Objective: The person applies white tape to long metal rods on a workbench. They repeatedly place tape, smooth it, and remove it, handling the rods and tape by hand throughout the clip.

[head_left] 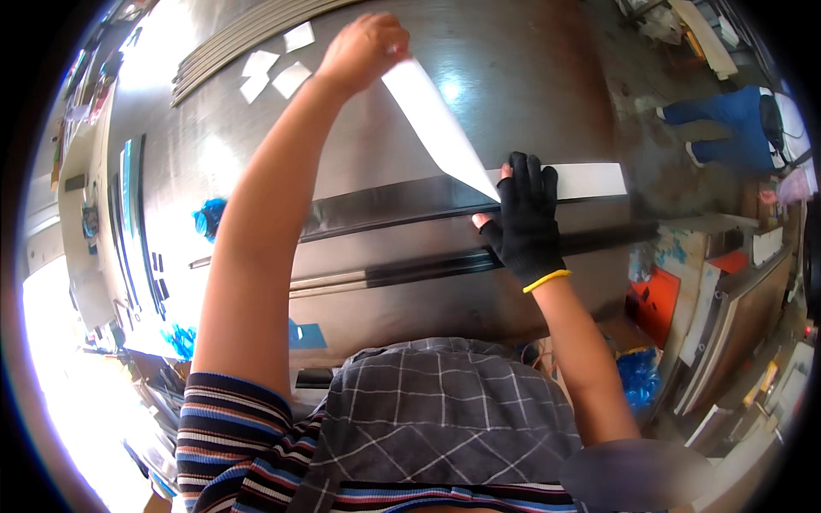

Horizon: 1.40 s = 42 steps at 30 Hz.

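My bare left hand [363, 53] is raised over the far side of the table, its fingers pinched on one end of a white strip [436, 120]. From there the strip slants down, twisted, to my right hand [528, 214]. A black glove with a yellow cuff covers my right hand, with thumb and index fingertips bare. That hand lies flat with fingers stretched out, pressing on a long dark flat bar [385, 208]. To its right, a white length [590, 180] lies flat along the bar's end. How the two white parts join is hidden under the glove.
A second dark bar [410, 271] lies nearer me. White paper pieces [292, 79] and a bundle of long strips [244, 38] lie on the metal table [513, 77]. Blue crumpled plastic [209, 219] sits left of my forearm. Another person [727, 128] stands at the far right. Stacked panels [735, 316] lean at right.
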Each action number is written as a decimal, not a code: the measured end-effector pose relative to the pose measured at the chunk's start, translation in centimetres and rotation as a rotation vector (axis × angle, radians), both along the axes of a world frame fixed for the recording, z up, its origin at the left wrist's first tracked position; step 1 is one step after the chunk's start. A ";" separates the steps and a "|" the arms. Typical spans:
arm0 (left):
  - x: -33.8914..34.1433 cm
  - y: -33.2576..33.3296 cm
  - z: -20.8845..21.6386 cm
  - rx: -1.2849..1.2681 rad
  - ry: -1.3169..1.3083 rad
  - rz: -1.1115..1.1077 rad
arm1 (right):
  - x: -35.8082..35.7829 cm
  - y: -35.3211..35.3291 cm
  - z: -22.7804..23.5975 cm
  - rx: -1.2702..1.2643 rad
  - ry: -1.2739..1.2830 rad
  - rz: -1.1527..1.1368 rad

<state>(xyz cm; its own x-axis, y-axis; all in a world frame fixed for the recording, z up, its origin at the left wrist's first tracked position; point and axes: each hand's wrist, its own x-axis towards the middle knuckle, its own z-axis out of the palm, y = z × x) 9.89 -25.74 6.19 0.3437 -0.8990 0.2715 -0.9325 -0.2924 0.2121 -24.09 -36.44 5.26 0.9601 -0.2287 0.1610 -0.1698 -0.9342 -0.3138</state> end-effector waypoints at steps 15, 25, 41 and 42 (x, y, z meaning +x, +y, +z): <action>1.9 -14.1 4.7 -0.235 -0.106 0.509 | -5.6 -8.3 -2.3 -0.155 0.023 -0.304; -20.4 -7.6 1.4 0.035 0.153 -0.519 | -4.6 -7.6 -0.6 -0.105 0.041 -0.345; -20.3 -14.0 1.2 0.129 0.085 -0.676 | -6.1 -9.5 -0.7 -0.023 0.120 -0.389; -20.8 -13.5 1.3 0.134 0.132 -0.713 | -6.1 -9.6 -0.5 0.007 0.121 -0.388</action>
<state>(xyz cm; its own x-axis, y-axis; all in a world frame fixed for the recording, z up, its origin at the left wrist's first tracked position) -10.88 -39.28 7.53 -0.3145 -0.9388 0.1403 -0.8748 0.3440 0.3411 -30.15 -45.99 4.72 0.8141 -0.5787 0.0491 -0.5458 -0.7912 -0.2758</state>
